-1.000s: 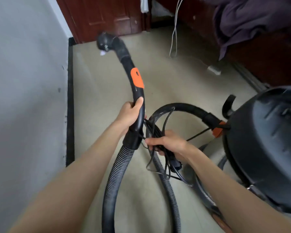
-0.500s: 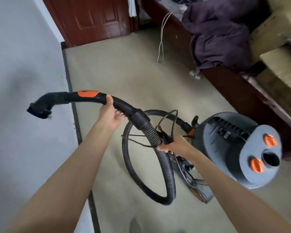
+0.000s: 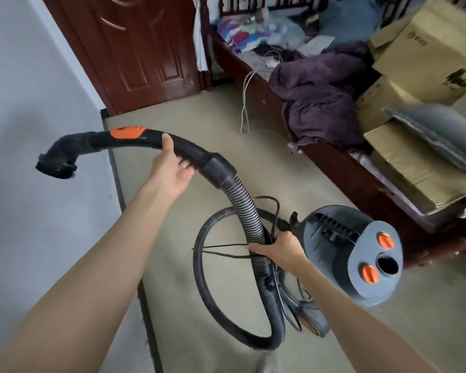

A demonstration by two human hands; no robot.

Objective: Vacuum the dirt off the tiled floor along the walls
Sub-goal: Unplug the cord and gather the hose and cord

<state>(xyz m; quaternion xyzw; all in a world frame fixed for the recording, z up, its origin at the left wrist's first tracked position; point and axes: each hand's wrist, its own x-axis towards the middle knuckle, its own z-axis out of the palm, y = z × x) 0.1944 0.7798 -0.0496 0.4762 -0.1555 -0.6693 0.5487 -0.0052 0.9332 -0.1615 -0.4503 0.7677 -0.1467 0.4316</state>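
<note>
left hand grip curled under vacuum wand, nozzle raised beyond it beside wall | right hand grip clamped on hose and cord | canister just right, above tiled floor

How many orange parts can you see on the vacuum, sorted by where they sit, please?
Orange patch on the wand handle: 1
Orange knobs on the vacuum canister top: 2
Orange clip at the hose inlet: 0 clearly visible
Total: 3

Soft, even daylight, faint shadows; wide-angle bending at edges; slight motion blur on the nozzle
</note>
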